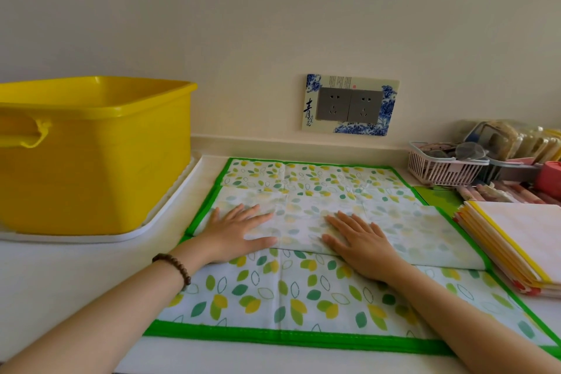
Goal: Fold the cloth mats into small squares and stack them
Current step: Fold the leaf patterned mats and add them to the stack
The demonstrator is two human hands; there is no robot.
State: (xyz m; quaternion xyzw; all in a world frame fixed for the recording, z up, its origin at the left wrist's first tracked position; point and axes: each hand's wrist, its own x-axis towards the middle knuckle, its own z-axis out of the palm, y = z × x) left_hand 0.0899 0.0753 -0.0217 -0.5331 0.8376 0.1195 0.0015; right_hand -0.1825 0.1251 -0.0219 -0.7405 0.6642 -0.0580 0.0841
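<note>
A leaf-print cloth mat with a green border (291, 297) lies spread on the white counter in front of me. A folded, paler layer of cloth (394, 228) lies across its middle. My left hand (239, 231) presses flat on the left part of that folded layer, fingers straight and spread. My right hand (358, 243) presses flat on it a little to the right, palm over the fold's near edge. A stack of folded mats with yellow and orange edges (522, 243) sits at the right.
A big yellow plastic tub (91, 155) stands on a white tray (127, 235) at the left. A pink wire basket (443, 167), packets and a red container (549, 179) crowd the back right. A wall socket (349, 106) sits above the counter.
</note>
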